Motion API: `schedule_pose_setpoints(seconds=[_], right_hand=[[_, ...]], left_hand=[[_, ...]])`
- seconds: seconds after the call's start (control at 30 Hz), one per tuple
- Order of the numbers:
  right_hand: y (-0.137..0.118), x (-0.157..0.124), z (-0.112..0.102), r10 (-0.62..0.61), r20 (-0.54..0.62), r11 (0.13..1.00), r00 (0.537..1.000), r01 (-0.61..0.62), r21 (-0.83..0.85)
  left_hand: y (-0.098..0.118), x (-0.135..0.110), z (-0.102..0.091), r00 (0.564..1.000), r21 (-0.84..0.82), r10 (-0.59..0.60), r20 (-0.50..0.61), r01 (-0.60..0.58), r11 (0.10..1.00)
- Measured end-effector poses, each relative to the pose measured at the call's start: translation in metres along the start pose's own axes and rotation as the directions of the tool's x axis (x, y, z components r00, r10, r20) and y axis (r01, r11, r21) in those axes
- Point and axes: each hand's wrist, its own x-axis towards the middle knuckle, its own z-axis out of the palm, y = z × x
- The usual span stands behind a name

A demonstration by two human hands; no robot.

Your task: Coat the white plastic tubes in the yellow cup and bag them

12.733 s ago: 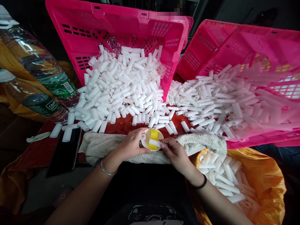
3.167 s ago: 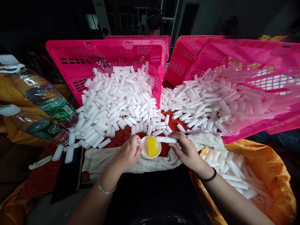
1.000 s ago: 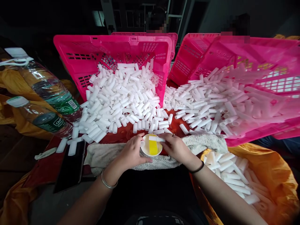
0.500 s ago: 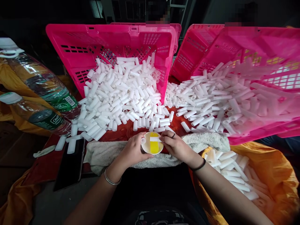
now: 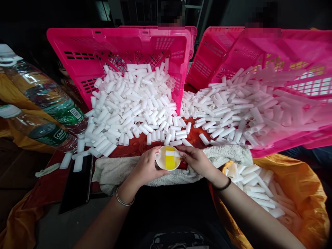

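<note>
Right hand [image 5: 197,159] was closed on one white tube [image 5: 172,153], held over one small dish [image 5: 168,158]; left hand [image 5: 146,166] was pinched on another tube [image 5: 158,156]. Two pink crates [image 5: 121,45] stood beyond.

right hand [image 5: 197,160] | white tube [image 5: 171,153] over yellow cup [image 5: 168,162]

I see hot-pink lattice crates [image 5: 116,45], plain white tubes [image 5: 135,103], a white dish [image 5: 161,162] with yellow pad [image 5: 169,162], grey-beige towel [image 5: 114,171], orange bag [image 5: 295,186], green-labelled bottles [image 5: 52,103], black phone [image 5: 76,183].
</note>
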Motion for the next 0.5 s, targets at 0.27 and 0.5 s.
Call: schedule_pose_setpoints(seconds=[0.27,0.5], right_hand=[[-0.001,-0.004,0.003,-0.144,-0.022,0.99,0.989,0.143,-0.007],[0.004,-0.011,0.004,-0.329,-0.038,0.926,0.943,0.315,-0.206]], left_hand=[[0.002,0.0,-0.002,0.999,-0.026,-0.029,0.015,0.029,0.999],[0.001,0.0,-0.001,1.0,0.007,0.018,-0.003,-0.018,1.0]])
